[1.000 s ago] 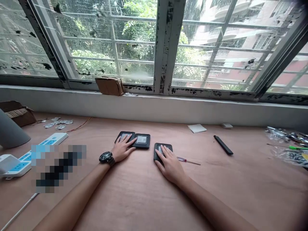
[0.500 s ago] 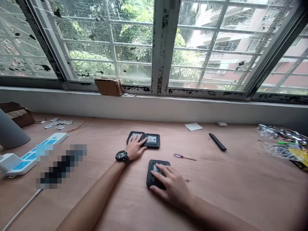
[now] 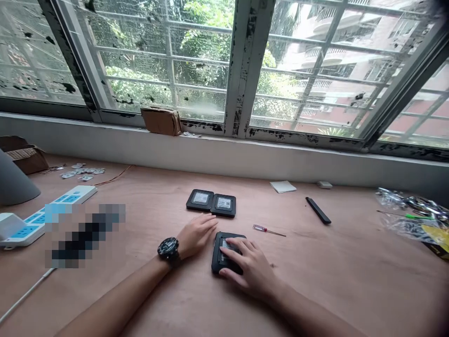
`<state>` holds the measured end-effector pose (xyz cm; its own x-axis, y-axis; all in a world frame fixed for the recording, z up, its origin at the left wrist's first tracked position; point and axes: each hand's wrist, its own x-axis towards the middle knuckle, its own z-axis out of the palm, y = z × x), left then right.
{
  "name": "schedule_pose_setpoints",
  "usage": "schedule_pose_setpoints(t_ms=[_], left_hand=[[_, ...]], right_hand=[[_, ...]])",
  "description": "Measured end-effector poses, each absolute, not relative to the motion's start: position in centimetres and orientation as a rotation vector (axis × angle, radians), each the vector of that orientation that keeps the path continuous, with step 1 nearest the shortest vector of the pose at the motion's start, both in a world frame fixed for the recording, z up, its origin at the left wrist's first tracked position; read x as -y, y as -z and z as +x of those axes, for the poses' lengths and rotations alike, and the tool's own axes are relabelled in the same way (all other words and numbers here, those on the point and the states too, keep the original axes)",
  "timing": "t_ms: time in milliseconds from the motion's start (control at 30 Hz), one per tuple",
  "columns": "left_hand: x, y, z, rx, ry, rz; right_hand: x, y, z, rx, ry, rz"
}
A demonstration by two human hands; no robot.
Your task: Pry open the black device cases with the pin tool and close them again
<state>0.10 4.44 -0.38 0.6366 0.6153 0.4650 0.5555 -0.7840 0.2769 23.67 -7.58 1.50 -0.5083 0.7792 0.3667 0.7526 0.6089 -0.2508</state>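
My right hand (image 3: 247, 267) lies flat on a black rectangular device (image 3: 221, 255) with a white label, fingers stretched over its top. My left hand (image 3: 196, 234), a black watch on its wrist, rests on the wooden table (image 3: 351, 281) just left of that device, fingers extended toward its edge and holding nothing. Two more black devices (image 3: 211, 202) with white labels lie side by side further back, untouched. A small red-handled screwdriver (image 3: 268, 230) lies to the right of the near device.
A white power strip (image 3: 42, 217) and its cable lie at the left. A black bar (image 3: 317, 210), a white pad (image 3: 282, 186) and bags of hardware (image 3: 414, 210) sit at the right. A cardboard parcel (image 3: 161, 120) rests on the window sill.
My right hand has dragged one device toward me. My left hand left the two far devices and came back beside the near one.
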Motion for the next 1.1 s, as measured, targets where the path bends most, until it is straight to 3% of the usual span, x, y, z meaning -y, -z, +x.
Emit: schedule_pose_setpoints(t_ms=[400,633,933,1100], left_hand=[[-0.8,-1.6,0.5,-1.082,-0.625,2.644],[-0.2,-0.4,2.0,-1.14,-0.713,2.413],[2.5,0.1,3.2,-1.063,-0.787,2.584],[1.6,0.2,2.8,-0.892,-0.714,2.582]], right_hand=[[1.2,1.3,31.9,2.027,0.147,-1.754],[0.4,1.0,32.7,2.02,0.014,-1.664],[0.5,0.3,31.0,1.923,0.241,-1.573],[1.6,-0.6,29.8,1.74,0.083,-1.392]])
